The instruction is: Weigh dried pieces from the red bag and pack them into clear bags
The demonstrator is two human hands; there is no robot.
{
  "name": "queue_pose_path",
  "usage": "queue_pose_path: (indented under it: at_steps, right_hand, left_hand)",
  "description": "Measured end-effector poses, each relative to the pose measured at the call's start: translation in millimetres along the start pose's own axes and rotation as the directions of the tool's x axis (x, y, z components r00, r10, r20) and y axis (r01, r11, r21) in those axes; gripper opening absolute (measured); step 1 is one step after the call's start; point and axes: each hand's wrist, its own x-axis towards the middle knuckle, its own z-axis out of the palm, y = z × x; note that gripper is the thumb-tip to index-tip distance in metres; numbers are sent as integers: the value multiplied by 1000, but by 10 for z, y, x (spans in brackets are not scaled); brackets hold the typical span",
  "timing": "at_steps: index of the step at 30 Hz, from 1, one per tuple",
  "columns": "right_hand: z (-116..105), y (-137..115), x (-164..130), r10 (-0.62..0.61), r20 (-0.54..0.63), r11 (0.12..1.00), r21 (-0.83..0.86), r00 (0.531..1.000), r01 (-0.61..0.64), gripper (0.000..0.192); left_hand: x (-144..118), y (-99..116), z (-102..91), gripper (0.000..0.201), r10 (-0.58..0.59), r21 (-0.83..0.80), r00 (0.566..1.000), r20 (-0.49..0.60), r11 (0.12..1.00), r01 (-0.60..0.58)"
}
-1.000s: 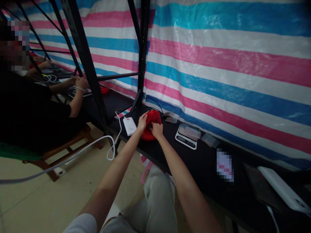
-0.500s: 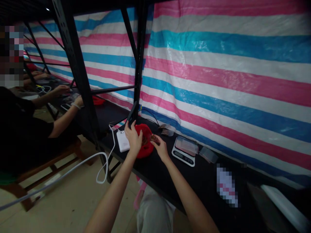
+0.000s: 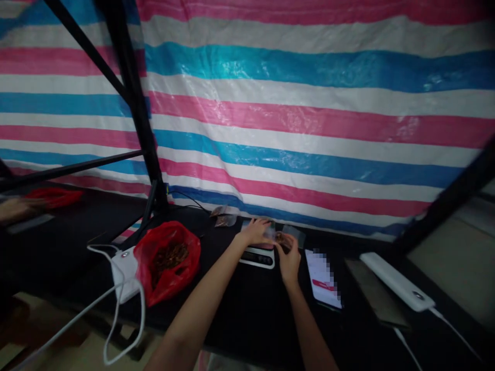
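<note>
Pinching brown bits over the scale, the right hand had a portion; the left hand lay flat on a clear bag there. Red bag remained full.

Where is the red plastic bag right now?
In the head view, the open red plastic bag sits on the black table, left of the small white scale and right beside the white power bank.
</note>
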Motion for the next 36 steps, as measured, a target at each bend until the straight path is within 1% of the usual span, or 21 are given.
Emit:
queue_pose_path:
  at_steps: [2, 4, 7, 9, 11, 14, 16, 18, 19, 20, 21, 23, 25, 28, 31, 33, 35, 36]
  right_hand:
    - [-46, -6, 30, 19, -65, 1000, 19, 998, -18, 44]
    - [-104, -16, 69, 52, -108, 998, 33, 993, -48, 44]
    - [-167, 3, 104, 101, -101, 994, 38, 990, -98, 42]
    - [-169, 23, 101, 113, -55, 993, 26, 992, -111, 41]
    - [-144, 22, 87, 81, 7, 997, -10, 997, -81, 39]
    - [-96, -50, 82, 4, 115, 999, -49, 993, 1, 38]
    - [-84, -144, 114, -46, 188, 996, -61, 981, 58, 39]
    - [-99, -267, 188, -112, 271, 986, -93, 956, 141, 38]
    - [-116, -338, 242, -155, 329, 973, -111, 932, 201, 37]
    - [-137, -414, 307, -201, 397, 956, -119, 895, 268, 36]
    - [-163, -495, 380, -246, 476, 933, -119, 844, 339, 36]
    - [-217, -674, 536, -299, 622, 880, -113, 724, 461, 36]
    - [-264, -868, 681, -296, 732, 820, -134, 614, 556, 36]
    - [-294, -1157, 839, -251, 850, 706, -165, 462, 688, 33]
    - [-271, -1399, 910, -204, 912, 558, -190, 356, 807, 29]
    - [-243, -1524, 917, -178, 937, 438, -198, 300, 877, 26]
    - [-219, -1616, 902, -161, 951, 311, -205, 264, 928, 25]
    - [-211, -1649, 890, -156, 954, 255, -212, 257, 943, 25]
  left_hand:
    - [83, -8, 69, 84, 31, 1, 999, -8, 1000, -31]
    - [114, -5, 122, 81, 42, 28, 998, -40, 999, -41]
    - [112, 4, 164, 65, 35, 59, 997, -65, 998, -31]
    - [88, 11, 163, 62, 20, 37, 995, -93, 999, -16]
    - [39, 21, 133, 65, 11, -31, 987, -162, 999, -16]
    - [-89, 46, 45, 61, 7, -207, 962, -274, 976, -66]
    - [-198, 69, -26, 56, 9, -325, 953, -302, 939, -112]
    - [-303, 96, -97, 52, 12, -407, 946, -324, 901, -151]
    - [-347, 108, -130, 50, 13, -436, 941, -339, 884, -169]
    - [-383, 119, -161, 49, 11, -462, 932, -361, 867, -189]
    - [-412, 128, -188, 48, 9, -483, 923, -385, 850, -210]
    - [-448, 139, -232, 46, 1, -519, 906, -424, 819, -244]
    - [-464, 144, -264, 44, -17, -543, 897, -442, 801, -252]
    - [-471, 148, -300, 44, -42, -553, 898, -439, 800, -233]
    - [-468, 147, -334, 41, -26, -542, 906, -421, 809, -228]
    - [-465, 145, -362, 37, -7, -529, 909, -417, 815, -236]
    - [-460, 141, -396, 34, 14, -511, 909, -417, 823, -247]
    - [-456, 136, -416, 34, 20, -498, 909, -417, 831, -247]
